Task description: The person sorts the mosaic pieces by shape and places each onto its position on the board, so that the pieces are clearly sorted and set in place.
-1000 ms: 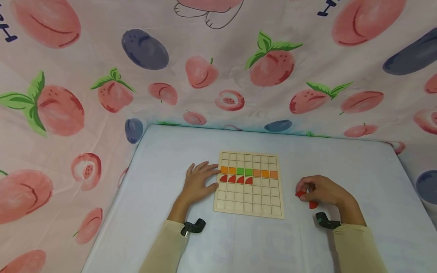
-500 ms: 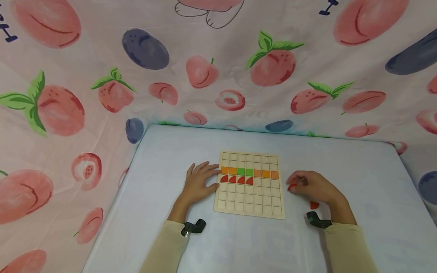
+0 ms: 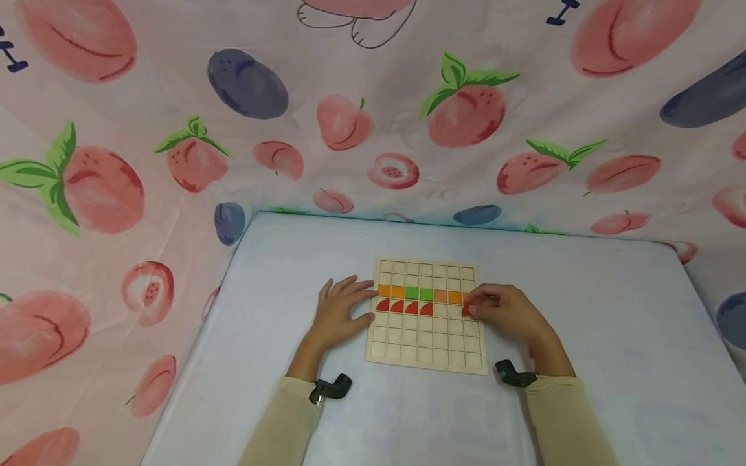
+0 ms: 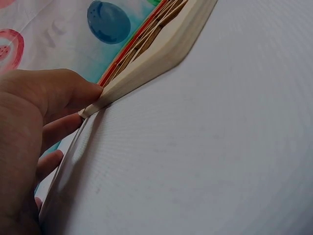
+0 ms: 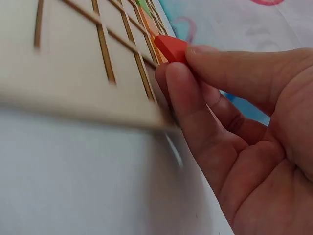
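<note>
A wooden grid board (image 3: 396,349) lies on the white table. My left hand (image 3: 338,312) rests at its left side, fingers spread; in the left wrist view the thumb (image 4: 80,90) touches the board's edge. Between thumb and fingers, my right hand (image 3: 513,314) pinches a red quarter-circle tile (image 5: 172,48), over the right end of the board's fourth row. Several red quarter-circle tiles (image 3: 412,308) fill the left part of that row. One row farther back are orange squares (image 3: 390,291) and green squares (image 3: 418,294); the right hand covers that row's last square.
Fruit-printed cloth (image 3: 344,123) hangs behind the table (image 3: 303,246) and along its left side. Small dark cameras sit on both wrists, a left wrist camera (image 3: 332,388) and a right wrist camera (image 3: 515,375).
My right hand has moved left from the table onto the board's right side, carrying the red tile. A loose red tile on the table is now hidden by that arm. The left hand stays put.
</note>
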`<state>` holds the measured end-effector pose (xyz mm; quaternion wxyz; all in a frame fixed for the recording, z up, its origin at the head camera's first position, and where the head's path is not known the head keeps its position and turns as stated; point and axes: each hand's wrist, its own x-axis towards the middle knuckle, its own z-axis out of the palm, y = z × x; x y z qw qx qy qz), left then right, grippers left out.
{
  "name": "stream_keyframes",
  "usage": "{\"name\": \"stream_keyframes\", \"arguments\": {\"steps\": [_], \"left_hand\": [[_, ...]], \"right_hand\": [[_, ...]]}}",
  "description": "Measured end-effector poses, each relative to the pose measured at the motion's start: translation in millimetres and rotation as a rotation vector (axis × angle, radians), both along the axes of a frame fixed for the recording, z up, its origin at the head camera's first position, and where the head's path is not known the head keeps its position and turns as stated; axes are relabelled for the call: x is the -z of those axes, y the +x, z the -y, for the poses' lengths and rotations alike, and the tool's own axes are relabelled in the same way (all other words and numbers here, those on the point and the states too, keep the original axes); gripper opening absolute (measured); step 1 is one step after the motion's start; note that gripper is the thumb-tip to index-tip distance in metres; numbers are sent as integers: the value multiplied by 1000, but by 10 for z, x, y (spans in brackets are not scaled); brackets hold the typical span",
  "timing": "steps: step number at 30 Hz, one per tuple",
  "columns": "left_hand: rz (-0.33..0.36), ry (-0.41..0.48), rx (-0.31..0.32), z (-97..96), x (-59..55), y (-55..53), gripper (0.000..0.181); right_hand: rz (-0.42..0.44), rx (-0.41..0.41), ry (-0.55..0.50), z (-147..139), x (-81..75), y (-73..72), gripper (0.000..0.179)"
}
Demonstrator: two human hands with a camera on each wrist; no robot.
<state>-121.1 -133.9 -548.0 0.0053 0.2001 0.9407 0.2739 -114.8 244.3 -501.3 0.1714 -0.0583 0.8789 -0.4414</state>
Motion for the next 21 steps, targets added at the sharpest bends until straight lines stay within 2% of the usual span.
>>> {"name": "stream_keyframes", "arguments": {"steps": [9, 16, 21], "left_hand": [[-6, 3, -3, -8, -9, 5, 46], [0, -2, -2, -19, -8, -3, 46], [1, -5, -6, -12, -5, 1, 46]], "right_hand": [[-34, 31, 1, 274, 18, -58, 17], [-11, 46, -9, 407, 51, -90, 16], [36, 74, -27, 430, 96, -119, 18]]}}
